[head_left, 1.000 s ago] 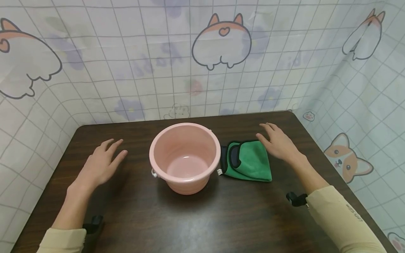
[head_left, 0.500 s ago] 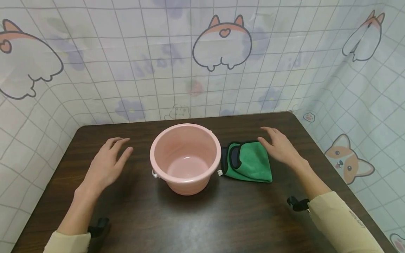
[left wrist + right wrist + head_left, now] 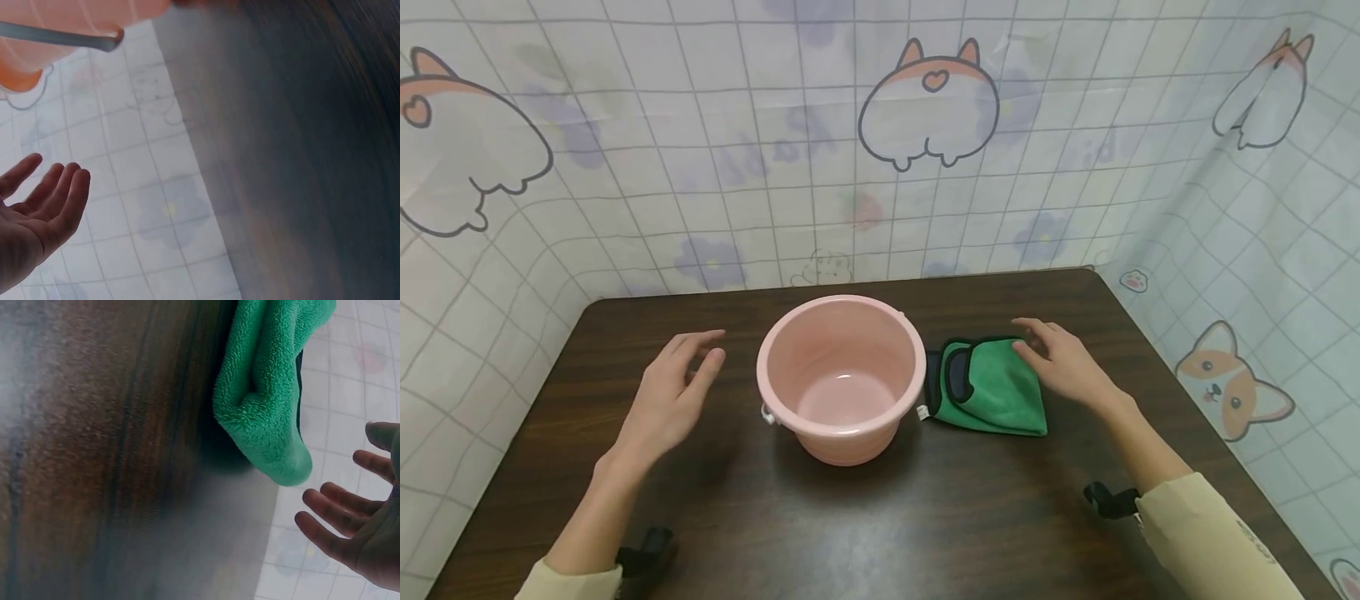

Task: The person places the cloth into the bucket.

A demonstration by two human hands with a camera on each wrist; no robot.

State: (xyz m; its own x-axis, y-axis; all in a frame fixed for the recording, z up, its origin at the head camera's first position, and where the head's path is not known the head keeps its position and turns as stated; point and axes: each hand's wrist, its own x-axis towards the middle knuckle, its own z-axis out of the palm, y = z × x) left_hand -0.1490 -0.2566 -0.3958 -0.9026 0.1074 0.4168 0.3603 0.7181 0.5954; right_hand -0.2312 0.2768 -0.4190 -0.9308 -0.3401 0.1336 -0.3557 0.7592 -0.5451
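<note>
A pink plastic bucket (image 3: pixel 842 450) stands upright mid-table with nothing inside it; part of its handle (image 3: pixel 69 37) shows in the left wrist view. Right beside it lies a folded green towel (image 3: pixel 1003 387) with black edging and a dark patch. My left hand (image 3: pixel 662 400) hovers left of the bucket, apart from it, fingers loosely bent and holding nothing. At the towel's right side is my right hand (image 3: pixel 1067 362), its fingers relaxed over the far right corner. The right wrist view shows a gap between those fingers and the towel (image 3: pixel 269 412).
The dark wood table (image 3: pixel 865 542) runs back to a wall covering (image 3: pixel 805 183) printed with a grid and cartoon corgis. That covering also closes in both sides. Black straps sit at both wrists, by beige sleeves (image 3: pixel 1217 533).
My left hand has moved right, toward the bucket. My right hand has come slightly nearer the front, lower over the towel's corner. Bucket and towel stay in place.
</note>
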